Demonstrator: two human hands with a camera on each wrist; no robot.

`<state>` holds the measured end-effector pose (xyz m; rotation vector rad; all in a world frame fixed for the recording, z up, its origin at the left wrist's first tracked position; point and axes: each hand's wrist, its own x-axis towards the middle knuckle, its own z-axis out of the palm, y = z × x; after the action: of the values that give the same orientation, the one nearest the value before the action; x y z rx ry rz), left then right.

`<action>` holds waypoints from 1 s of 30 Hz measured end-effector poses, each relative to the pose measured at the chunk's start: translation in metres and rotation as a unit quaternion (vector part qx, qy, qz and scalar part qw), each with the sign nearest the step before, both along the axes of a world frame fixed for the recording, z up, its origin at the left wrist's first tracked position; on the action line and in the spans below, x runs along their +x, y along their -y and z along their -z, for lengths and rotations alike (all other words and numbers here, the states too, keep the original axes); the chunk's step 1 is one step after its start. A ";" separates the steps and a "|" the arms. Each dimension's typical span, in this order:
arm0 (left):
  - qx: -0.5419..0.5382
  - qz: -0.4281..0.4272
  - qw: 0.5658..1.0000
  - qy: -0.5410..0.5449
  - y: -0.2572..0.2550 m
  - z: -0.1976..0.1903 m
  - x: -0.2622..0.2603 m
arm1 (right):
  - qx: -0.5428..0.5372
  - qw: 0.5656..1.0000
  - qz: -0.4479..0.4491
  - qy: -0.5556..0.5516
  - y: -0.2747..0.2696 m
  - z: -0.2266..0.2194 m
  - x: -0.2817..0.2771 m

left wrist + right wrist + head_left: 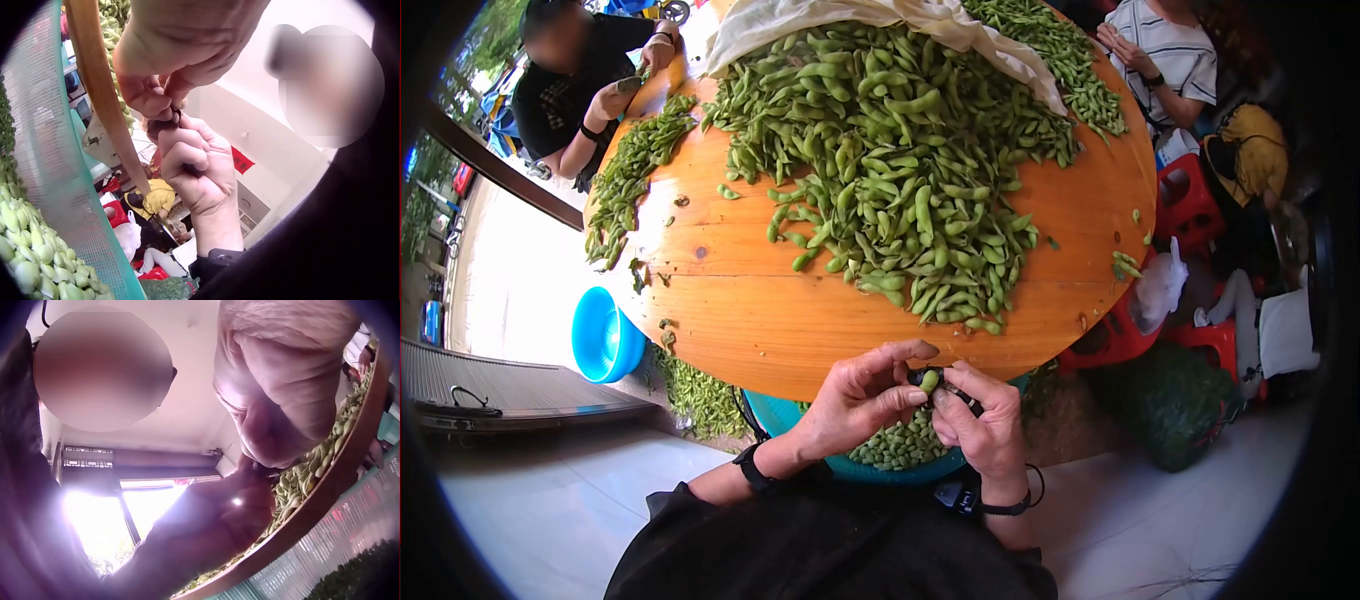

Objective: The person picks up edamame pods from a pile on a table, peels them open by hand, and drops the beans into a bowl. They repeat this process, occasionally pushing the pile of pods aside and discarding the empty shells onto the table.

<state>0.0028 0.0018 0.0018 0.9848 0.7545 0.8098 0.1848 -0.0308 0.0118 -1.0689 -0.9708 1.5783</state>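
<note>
Just off the near edge of the round wooden table, both hands meet at a small green bean pod. The left hand pinches the pod between thumb and fingers. Curled fingers of the right hand grip a small dark object against the pod's other side. In the left wrist view the left hand covers most of the pod, and the right hand shows folded fingers. A large heap of green pods lies on the table. Under the hands, a teal basket holds shelled beans.
White cloth lies over the heap's far side. A blue basin stands left of the table, near pods on the floor. Red stools and a dark green net bag are at right. Two people sit across the table.
</note>
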 end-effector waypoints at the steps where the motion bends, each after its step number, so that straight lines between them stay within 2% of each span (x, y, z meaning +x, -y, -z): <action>1: -0.001 0.000 1.000 0.000 0.000 0.001 0.000 | 0.001 1.000 -0.001 0.010 0.000 -0.001 0.000; 4: -0.008 -0.006 1.000 0.022 0.001 0.007 0.001 | -0.011 1.000 -0.005 -0.012 0.000 0.000 0.002; 6: 0.135 -0.036 0.988 -0.064 0.002 0.009 0.003 | -0.024 0.999 -0.014 -0.030 0.001 -0.006 0.005; 8: 0.146 -0.038 0.986 -0.077 0.002 0.009 0.003 | -0.037 0.998 -0.023 -0.048 0.001 -0.007 0.007; 10: 0.157 -0.040 0.983 -0.090 0.001 0.008 0.003 | 0.006 1.000 -0.031 0.001 0.001 -0.003 0.007; 12: 0.049 -0.020 0.999 -0.001 0.002 0.006 0.003 | 0.013 1.000 -0.026 0.006 0.002 0.000 0.007; 13: 0.048 -0.020 0.999 -0.001 0.001 0.007 0.002 | 0.021 0.999 -0.022 0.011 0.002 0.002 0.007; 14: -0.065 0.006 0.993 0.096 0.000 0.009 0.001 | 0.021 0.999 -0.022 0.011 0.002 0.004 0.007; 15: -0.177 0.032 0.965 0.191 -0.001 0.011 0.000 | -0.001 0.999 -0.020 -0.049 0.002 0.007 0.008; 16: -0.184 0.026 0.960 0.207 -0.001 0.012 0.001 | -0.023 0.994 -0.017 -0.109 0.003 0.008 0.008; 17: -0.185 0.026 0.960 0.208 -0.001 0.011 0.002 | -0.023 0.994 -0.017 -0.109 0.002 0.006 0.008; 19: -0.157 -0.001 0.972 0.177 -0.002 0.010 0.005 | -0.012 1.000 -0.009 -0.001 -0.001 0.000 0.005; 20: -0.156 -0.001 0.972 0.177 -0.001 0.011 0.006 | -0.012 1.000 -0.009 -0.001 -0.003 0.000 0.004; 21: -0.108 -0.020 0.986 0.127 0.000 0.012 0.008 | 0.075 0.987 -0.002 0.144 -0.004 0.000 0.003; 22: -0.059 -0.039 0.995 0.077 0.001 0.013 0.010 | 0.159 0.945 0.005 0.287 -0.004 0.001 0.002; 23: -0.060 -0.038 0.994 0.078 0.002 0.012 0.011 | 0.158 0.945 0.006 0.288 -0.005 -0.001 -0.001; 24: 0.041 -0.044 0.998 -0.029 0.003 0.010 0.012 | 0.226 0.901 0.031 0.368 -0.005 -0.003 -0.006; 25: 0.142 -0.049 0.979 -0.136 0.004 0.009 0.012 | 0.291 0.846 0.056 0.443 -0.005 -0.006 -0.009; 26: 0.141 -0.049 0.979 -0.137 0.003 0.009 0.011 | 0.269 0.852 0.053 0.445 -0.002 -0.009 -0.012; 29: 0.325 -0.128 0.910 -0.222 -0.002 0.013 0.009 | 0.280 0.841 0.071 0.457 0.000 -0.010 -0.014; 30: 0.308 -0.084 0.909 -0.269 -0.002 0.002 0.001 | 0.281 0.841 0.071 0.457 0.000 -0.010 -0.014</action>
<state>0.0039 0.0036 -0.0005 1.7769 1.0953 0.9624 0.1711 -0.0304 0.0219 -1.4160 -1.7902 0.5034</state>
